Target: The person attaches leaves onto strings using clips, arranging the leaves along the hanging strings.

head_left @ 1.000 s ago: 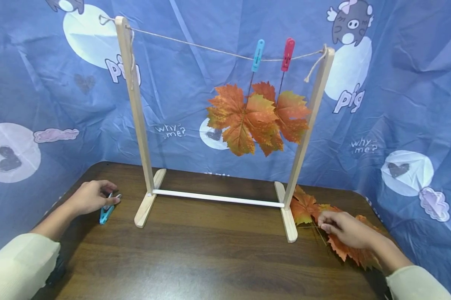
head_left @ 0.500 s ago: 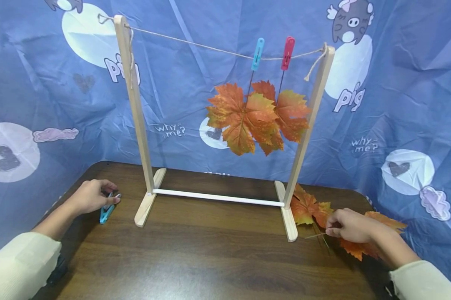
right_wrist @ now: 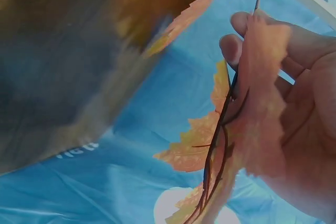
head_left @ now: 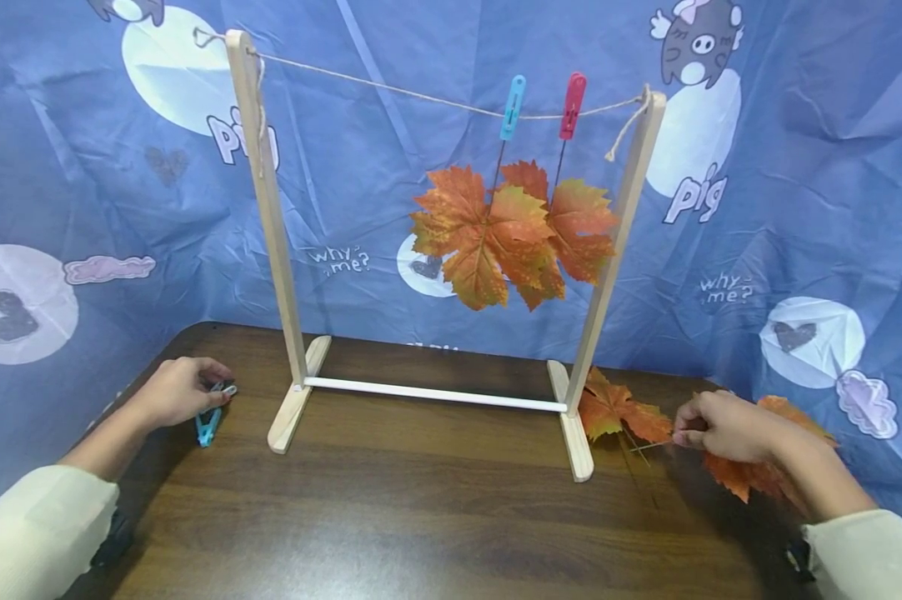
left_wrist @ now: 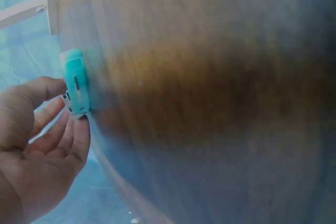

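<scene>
At the table's left, my left hand (head_left: 183, 392) pinches a teal clothespin (head_left: 208, 427) between thumb and fingers; the left wrist view shows the clothespin (left_wrist: 77, 85) at the fingertips. My right hand (head_left: 732, 427) holds an orange artificial maple leaf (head_left: 747, 477) by its stem, right of the stand. Up close, the held leaf (right_wrist: 257, 98) hangs partly over the palm. Another maple leaf (head_left: 618, 410) lies on the table beside the stand's right foot. Two maple leaves (head_left: 488, 237) hang from the string by a blue clothespin (head_left: 513, 108) and a red clothespin (head_left: 573, 107).
A wooden stand (head_left: 271, 217) rises from the brown table (head_left: 421, 517), with a string (head_left: 376, 86) tied between its posts and a white bar (head_left: 436, 394) low down. Blue printed cloth (head_left: 361, 167) surrounds the back and sides.
My right hand has moved right and slightly up, drawing its leaf away from the one by the stand's foot. My left hand stays nearly still with the clothespin.
</scene>
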`<state>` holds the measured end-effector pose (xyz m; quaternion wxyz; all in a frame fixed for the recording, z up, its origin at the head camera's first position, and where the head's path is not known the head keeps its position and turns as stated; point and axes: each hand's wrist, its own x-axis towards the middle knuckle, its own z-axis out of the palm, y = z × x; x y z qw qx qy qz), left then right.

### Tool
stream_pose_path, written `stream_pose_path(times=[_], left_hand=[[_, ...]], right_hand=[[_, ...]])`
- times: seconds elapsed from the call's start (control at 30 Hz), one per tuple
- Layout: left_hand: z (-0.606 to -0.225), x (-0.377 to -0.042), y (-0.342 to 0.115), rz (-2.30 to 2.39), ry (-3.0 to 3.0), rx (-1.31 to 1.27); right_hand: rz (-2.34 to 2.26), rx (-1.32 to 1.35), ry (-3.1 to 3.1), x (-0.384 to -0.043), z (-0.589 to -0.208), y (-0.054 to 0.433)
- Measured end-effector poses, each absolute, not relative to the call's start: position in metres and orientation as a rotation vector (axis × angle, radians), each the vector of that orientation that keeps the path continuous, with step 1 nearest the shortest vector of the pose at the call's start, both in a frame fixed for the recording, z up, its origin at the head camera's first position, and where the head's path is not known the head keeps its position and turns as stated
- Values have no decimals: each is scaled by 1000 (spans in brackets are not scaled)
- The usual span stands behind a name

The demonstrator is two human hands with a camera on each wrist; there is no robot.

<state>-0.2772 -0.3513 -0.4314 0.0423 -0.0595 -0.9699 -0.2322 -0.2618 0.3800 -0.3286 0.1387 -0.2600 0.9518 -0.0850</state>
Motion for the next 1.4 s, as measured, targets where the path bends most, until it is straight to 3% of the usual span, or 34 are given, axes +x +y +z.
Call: stream_pose_path(times=[0.63, 0.97, 1.4], left_hand=[[-414, -263, -341, -792, -2893, -294], [-405, -252, -329, -825, -2940, -368], [-390, -244, -297, -971, -2904, -528]], right_hand=[[-189, -846, 2870, -265, -291, 366], [-345, -824, 2822, -267, -296, 346], [-546, -987, 2727, -275, -309, 291]])
